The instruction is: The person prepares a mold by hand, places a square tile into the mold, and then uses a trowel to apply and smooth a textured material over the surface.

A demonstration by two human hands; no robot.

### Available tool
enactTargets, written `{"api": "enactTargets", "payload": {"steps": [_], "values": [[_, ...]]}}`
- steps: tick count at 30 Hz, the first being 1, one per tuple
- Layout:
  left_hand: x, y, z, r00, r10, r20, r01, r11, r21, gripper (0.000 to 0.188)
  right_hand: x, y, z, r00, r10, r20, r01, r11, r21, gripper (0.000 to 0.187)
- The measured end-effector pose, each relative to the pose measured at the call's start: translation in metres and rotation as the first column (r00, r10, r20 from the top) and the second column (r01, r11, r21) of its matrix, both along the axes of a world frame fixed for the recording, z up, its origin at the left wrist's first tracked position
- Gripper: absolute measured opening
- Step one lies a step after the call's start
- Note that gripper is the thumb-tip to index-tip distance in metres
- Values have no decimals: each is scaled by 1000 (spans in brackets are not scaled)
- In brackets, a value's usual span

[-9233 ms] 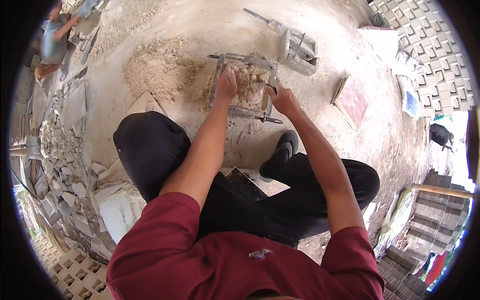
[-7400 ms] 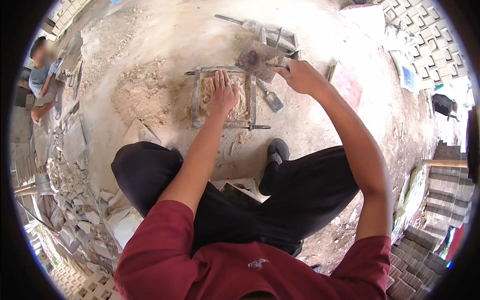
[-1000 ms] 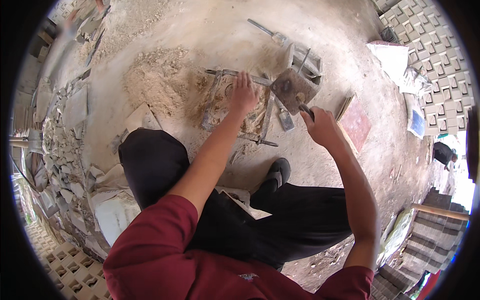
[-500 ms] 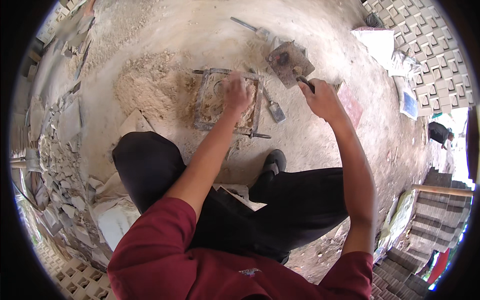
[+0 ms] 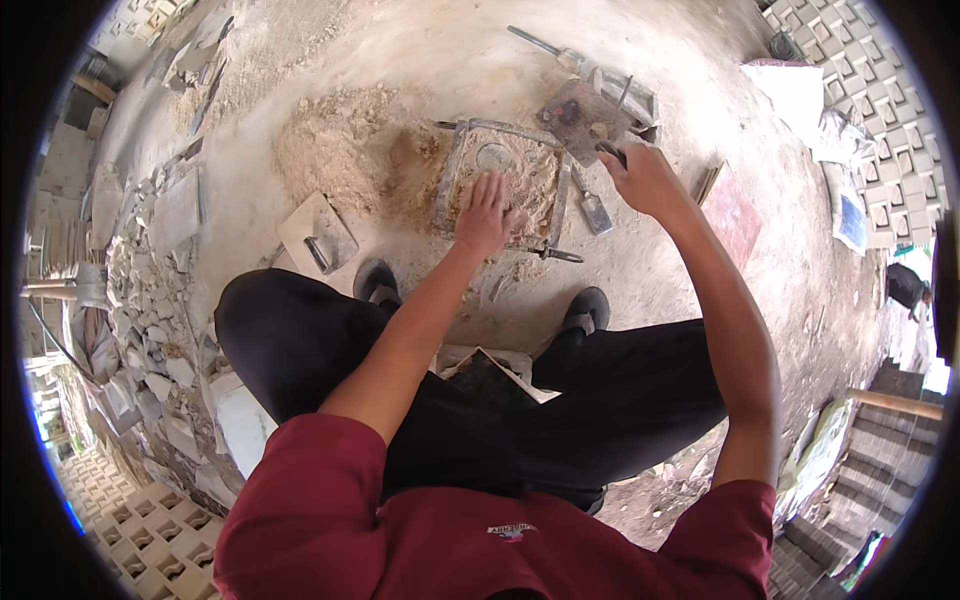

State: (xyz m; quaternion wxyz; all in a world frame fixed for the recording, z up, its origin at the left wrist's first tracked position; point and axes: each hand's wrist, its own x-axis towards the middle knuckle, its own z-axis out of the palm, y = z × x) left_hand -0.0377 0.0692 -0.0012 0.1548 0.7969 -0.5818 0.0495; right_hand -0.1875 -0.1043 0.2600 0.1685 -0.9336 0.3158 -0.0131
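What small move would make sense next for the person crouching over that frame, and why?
Probably smoothing the crumbly fill toward the right side of the frame with the left hand: the surface there looks rough and lumpy, that hand lies spread over the fill, and the right hand holds the flat trowel off to the side.

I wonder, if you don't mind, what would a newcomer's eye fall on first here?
Probably the square frame at upper centre, with the left hand spread over its sandy fill. To its right, the right hand holds a flat, stained trowel. Pale patterned blocks crowd the picture's upper right.
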Motion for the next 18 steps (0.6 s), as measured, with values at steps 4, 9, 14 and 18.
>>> {"api": "enactTargets", "payload": {"steps": [4,9,14,18], "values": [[13,30,-4,974,222,-51,-218,973,76,69,12,6,1,999,48,22,-49,999,21,43],[8,36,-5,949,311,-46,-303,945,126,72,16,5,7,997,55,50,-55,998,8,45],[1,24,-8,980,197,26,-196,980,-11,76,24,10,26,999,25,32,-26,1000,17,49],[-68,1,-1,991,112,-73,-113,993,-21,78,8,1,34,998,-61,-2,61,997,39,49]]}}
